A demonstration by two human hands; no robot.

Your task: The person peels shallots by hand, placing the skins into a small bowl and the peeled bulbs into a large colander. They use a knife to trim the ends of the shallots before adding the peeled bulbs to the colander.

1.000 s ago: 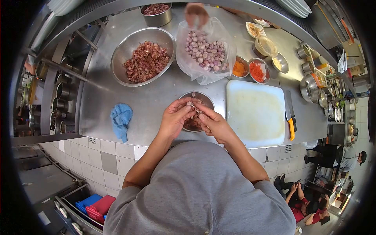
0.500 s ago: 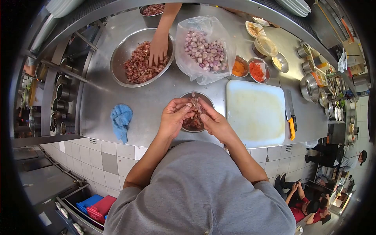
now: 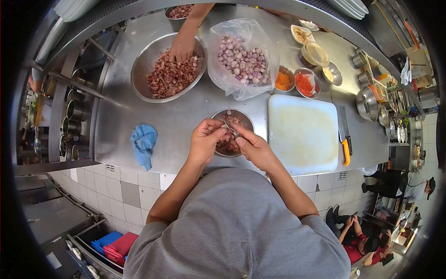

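My left hand (image 3: 206, 139) is closed, its thumb and fingers pinching a small shallot, mostly covered by the fingertips. My right hand (image 3: 254, 148) is closed on a thin, greyish, blade-like strip (image 3: 231, 127) that meets the shallot; its exact kind is hard to make out. Both hands are held close together above a small metal bowl (image 3: 250, 122) with reddish-brown shallot pieces or skins in it. Beyond them, a large metal bowl (image 3: 139, 86) holds many reddish unpeeled shallots (image 3: 169, 79). Another person's hand (image 3: 181, 48) reaches into these.
Paler peeled shallots (image 3: 242, 60) fill a clear plastic bag (image 3: 217, 79). On the right lie a white cutting board (image 3: 303, 135) and a yellow-handled knife (image 3: 346, 151). Bowls of orange pieces (image 3: 282, 81) and red shreds (image 3: 304, 85) stand behind. A blue cloth (image 3: 144, 143) lies left.
My fingers have shifted slightly around the shallot, and the greyish strip shows more clearly. The other person's hand has moved up and left, its fingers deeper among the shallots.
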